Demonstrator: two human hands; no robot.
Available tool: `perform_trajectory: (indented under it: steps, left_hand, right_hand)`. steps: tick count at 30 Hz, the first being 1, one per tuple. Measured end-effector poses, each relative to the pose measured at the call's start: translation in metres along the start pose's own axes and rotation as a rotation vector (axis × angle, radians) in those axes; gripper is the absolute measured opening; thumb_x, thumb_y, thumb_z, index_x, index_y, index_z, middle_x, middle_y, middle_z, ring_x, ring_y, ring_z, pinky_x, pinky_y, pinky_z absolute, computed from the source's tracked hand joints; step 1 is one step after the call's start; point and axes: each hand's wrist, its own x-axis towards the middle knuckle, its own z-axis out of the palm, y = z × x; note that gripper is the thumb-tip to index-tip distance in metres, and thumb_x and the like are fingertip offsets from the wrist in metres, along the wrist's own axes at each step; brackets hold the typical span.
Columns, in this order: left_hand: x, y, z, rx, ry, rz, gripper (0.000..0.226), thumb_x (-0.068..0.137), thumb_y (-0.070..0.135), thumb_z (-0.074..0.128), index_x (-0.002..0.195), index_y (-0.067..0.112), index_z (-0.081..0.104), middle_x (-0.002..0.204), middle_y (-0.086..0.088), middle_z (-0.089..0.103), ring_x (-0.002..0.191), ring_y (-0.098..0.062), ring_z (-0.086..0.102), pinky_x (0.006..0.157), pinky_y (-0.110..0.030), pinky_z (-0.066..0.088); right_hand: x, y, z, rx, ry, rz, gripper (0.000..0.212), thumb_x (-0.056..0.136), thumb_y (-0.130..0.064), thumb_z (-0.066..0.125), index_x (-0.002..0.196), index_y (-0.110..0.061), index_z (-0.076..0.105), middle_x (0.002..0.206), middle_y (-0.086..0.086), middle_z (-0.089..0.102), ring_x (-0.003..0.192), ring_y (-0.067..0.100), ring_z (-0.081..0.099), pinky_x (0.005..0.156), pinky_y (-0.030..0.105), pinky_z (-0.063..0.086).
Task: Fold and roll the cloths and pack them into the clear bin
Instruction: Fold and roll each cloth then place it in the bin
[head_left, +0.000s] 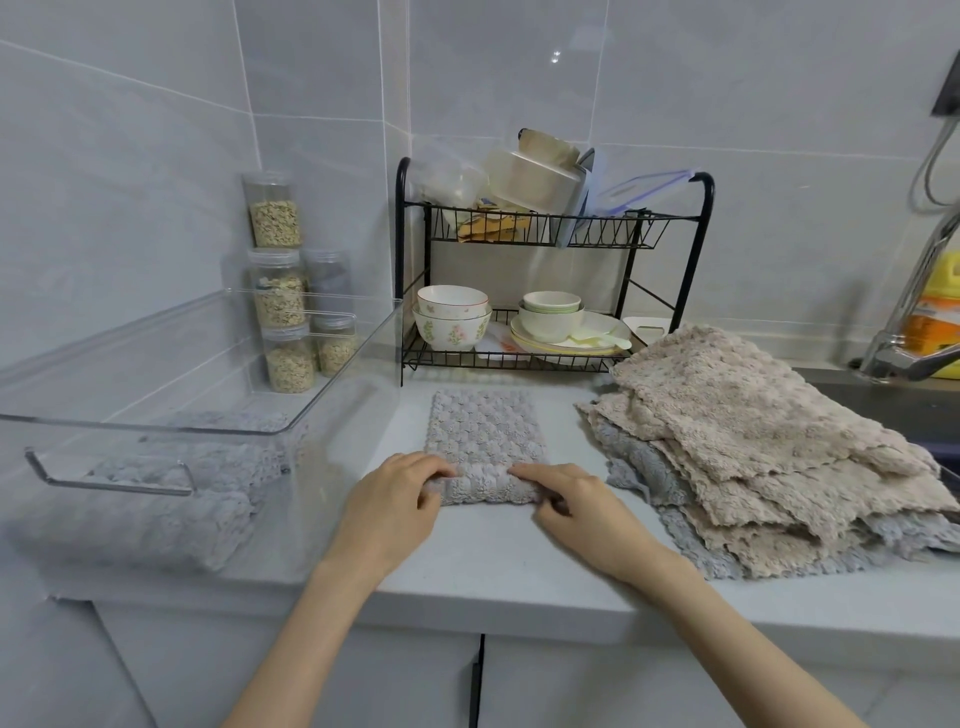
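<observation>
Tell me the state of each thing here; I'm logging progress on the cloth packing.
Grey cloth: folded into a strip, near end partly rolled.
Left hand: gripping the roll.
Right hand: gripping the roll.
Clear bin: open, holding rolled grey cloths.
Cloth pile: unfolded, stacked loosely.
Jars: lidded, stacked.
</observation>
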Motion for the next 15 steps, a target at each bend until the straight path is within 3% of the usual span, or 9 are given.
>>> perform_trajectory:
  steps: [2,4,7,9,12,15]
  left_hand:
    - [-0.002,-0.001,-0.003,0.007,-0.064,-0.007,0.036,0.079,0.030,0.049,0.112,0.036,0.062,0.113,0.022,0.061,0.108,-0.005,0.052,0.087,-0.021,0.040]
    - [-0.002,-0.002,-0.002,0.017,-0.081,-0.004,0.037,0.078,0.036,0.052,0.113,0.036,0.061,0.114,0.021,0.062,0.108,-0.007,0.053,0.091,-0.026,0.041]
    - [0.002,-0.007,0.003,-0.032,-0.039,-0.054,0.022,0.087,0.033,0.059,0.108,0.032,0.064,0.102,0.012,0.067,0.100,-0.014,0.057,0.083,-0.030,0.044]
    - [0.006,-0.011,0.007,-0.120,-0.033,-0.134,0.011,0.088,0.033,0.059,0.097,0.028,0.064,0.088,0.006,0.068,0.089,-0.018,0.058,0.076,-0.031,0.045]
    - [0.016,-0.012,0.012,-0.300,-0.017,-0.283,0.020,0.089,0.035,0.058,0.077,0.020,0.058,0.072,0.004,0.064,0.077,-0.016,0.060,0.073,-0.037,0.050]
    - [0.025,-0.007,0.016,-0.255,-0.010,-0.380,0.027,0.091,0.043,0.051,0.077,0.020,0.056,0.073,0.008,0.062,0.080,-0.017,0.061,0.073,-0.036,0.049]
  right_hand:
    - [0.003,0.005,-0.001,0.037,-0.003,0.019,0.050,0.086,-0.012,0.051,0.132,-0.032,0.053,0.100,-0.013,0.055,0.087,0.001,0.048,0.077,0.014,0.036]
    - [0.006,0.008,-0.001,0.056,0.022,0.023,0.046,0.086,-0.010,0.051,0.126,-0.031,0.058,0.089,-0.015,0.051,0.078,-0.004,0.048,0.070,0.010,0.033]
    - [0.011,0.011,-0.003,0.129,0.118,0.080,0.032,0.091,-0.005,0.047,0.115,-0.021,0.063,0.076,-0.020,0.053,0.066,-0.010,0.051,0.062,0.006,0.034]
    - [0.014,0.013,-0.004,0.190,0.149,0.143,0.023,0.096,-0.011,0.047,0.111,-0.021,0.061,0.069,-0.016,0.054,0.059,-0.002,0.049,0.059,0.010,0.035]
    - [0.020,0.015,-0.003,0.261,0.158,0.200,0.016,0.100,-0.019,0.044,0.106,-0.018,0.059,0.075,-0.004,0.060,0.069,0.011,0.052,0.060,0.018,0.034]
    - [0.030,0.017,0.002,0.210,0.208,0.267,0.017,0.099,-0.019,0.044,0.099,-0.011,0.059,0.080,0.004,0.061,0.077,0.020,0.053,0.067,0.030,0.035]
